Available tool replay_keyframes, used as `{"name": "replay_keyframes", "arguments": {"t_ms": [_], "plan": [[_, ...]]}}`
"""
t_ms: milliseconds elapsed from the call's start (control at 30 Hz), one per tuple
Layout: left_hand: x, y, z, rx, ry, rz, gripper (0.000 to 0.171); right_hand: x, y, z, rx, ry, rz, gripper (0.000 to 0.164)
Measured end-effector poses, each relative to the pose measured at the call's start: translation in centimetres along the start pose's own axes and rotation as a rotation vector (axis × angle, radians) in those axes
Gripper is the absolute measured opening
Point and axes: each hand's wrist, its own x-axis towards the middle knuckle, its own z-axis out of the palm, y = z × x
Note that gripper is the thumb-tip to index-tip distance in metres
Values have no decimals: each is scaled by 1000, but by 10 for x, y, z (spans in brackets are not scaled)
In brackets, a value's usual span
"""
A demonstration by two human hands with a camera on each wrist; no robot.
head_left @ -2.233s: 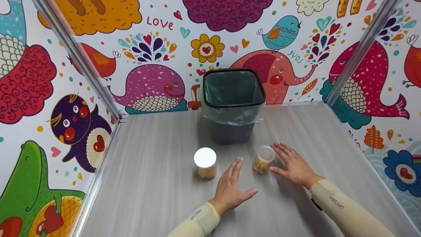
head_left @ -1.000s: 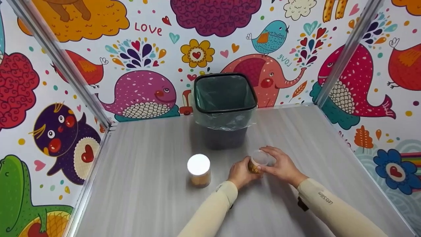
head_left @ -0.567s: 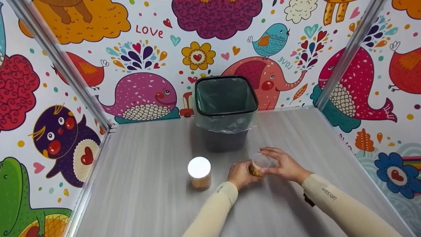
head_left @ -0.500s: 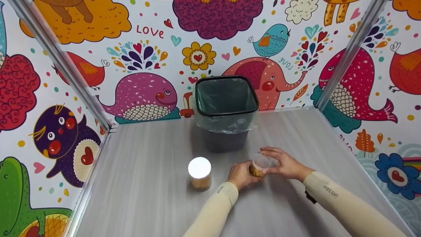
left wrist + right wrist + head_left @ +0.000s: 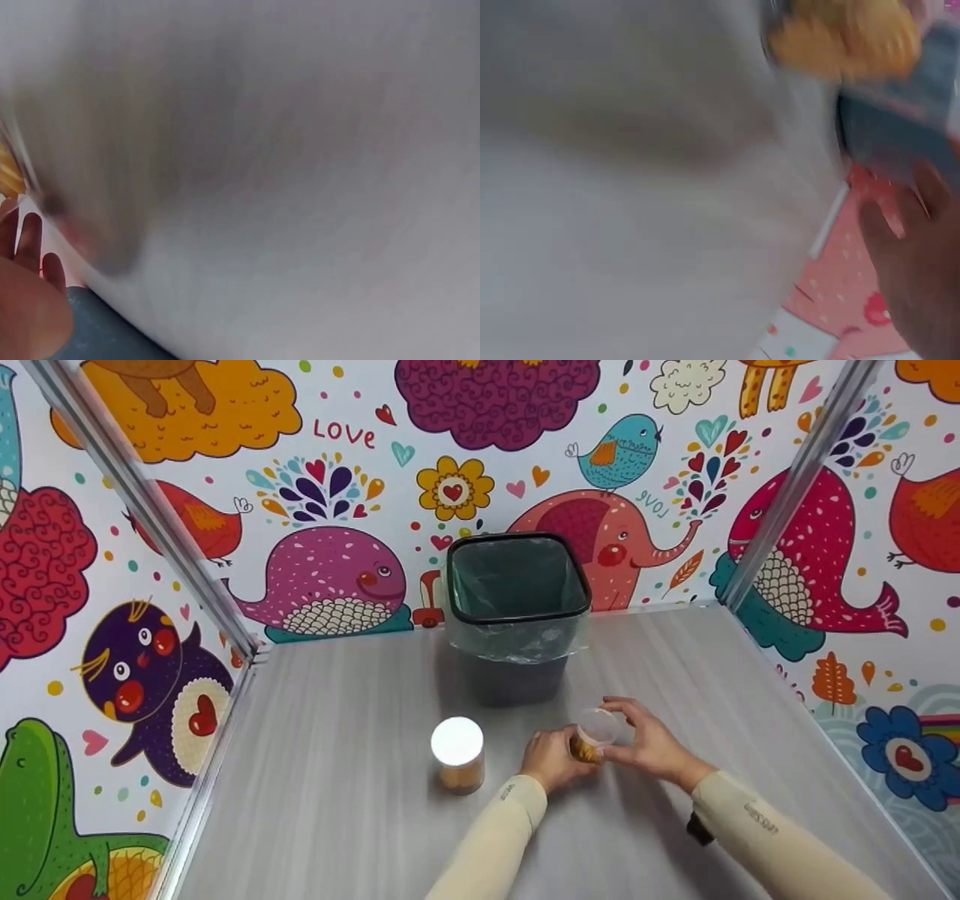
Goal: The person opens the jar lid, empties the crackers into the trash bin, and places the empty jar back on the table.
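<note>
A small clear jar (image 5: pixel 583 750) with yellow-orange pieces inside is between the two hands in the head view. Its translucent whitish lid (image 5: pixel 598 725) faces up. The left hand (image 5: pixel 553 760) grips the jar's body from the left. From the right, the right hand (image 5: pixel 651 744) holds the lid, thumb at the near rim and fingers at the far rim. In the left wrist view only a bit of the yellow contents (image 5: pixel 9 176) shows above the left hand (image 5: pixel 34 315). The right wrist view is blurred, with the jar's contents (image 5: pixel 840 41) above the right hand (image 5: pixel 926 255).
A second jar (image 5: pixel 462 775) with a bright white lid (image 5: pixel 457 742) stands left of the left hand. Behind the hands is a dark waste bin (image 5: pixel 516 682) with a clear liner over its rim. Patterned walls (image 5: pixel 337 577) border the grey table (image 5: pixel 337 780).
Both hands, apart from the clear jar at first, have come in and taken hold of its body and lid. Lately the right hand's fingers have shifted slightly right along the lid. The white-lidded jar stays put.
</note>
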Motion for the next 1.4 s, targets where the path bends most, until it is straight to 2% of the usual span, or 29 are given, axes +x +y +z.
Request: {"name": "replay_keyframes", "arguments": {"t_ms": [100, 167, 300, 400, 533, 700, 800, 867, 967, 1067, 1133, 1267, 1400], "plan": [[0, -1, 0, -8, 11, 13, 51, -8, -2, 22, 44, 160, 52, 73], [0, -1, 0, -7, 11, 19, 51, -10, -4, 30, 47, 224, 79, 73], [0, 0, -1, -2, 13, 25, 48, -10, -3, 35, 48, 289, 95, 69], [-1, 0, -1, 1, 14, 22, 45, -10, -2, 33, 73, 269, 101, 67], [1, 0, -3, 2, -16, 7, 47, -4, 1, 19, 173, 120, 115, 67], [4, 0, -5, -24, -40, -14, 51, 18, 4, -10, 247, -195, 128, 67], [4, 0, -4, -27, -42, -13, 51, 29, 4, -23, 225, -354, 147, 69], [4, 0, -3, -20, -46, -10, 52, 33, 5, -27, 219, -417, 171, 70], [3, 0, -2, -7, -39, -3, 52, 34, 6, -28, 218, -444, 178, 70], [3, 0, -2, -1, -34, 4, 52, 30, 5, -25, 220, -401, 150, 69], [3, 0, -2, -5, -37, 2, 52, 25, 4, -21, 224, -333, 120, 68], [3, -1, -1, -5, -44, 2, 50, 8, -2, -3, 231, -137, 101, 71], [4, -3, 0, -7, -31, 17, 44, -3, -9, 18, 169, 55, 155, 79]]}}
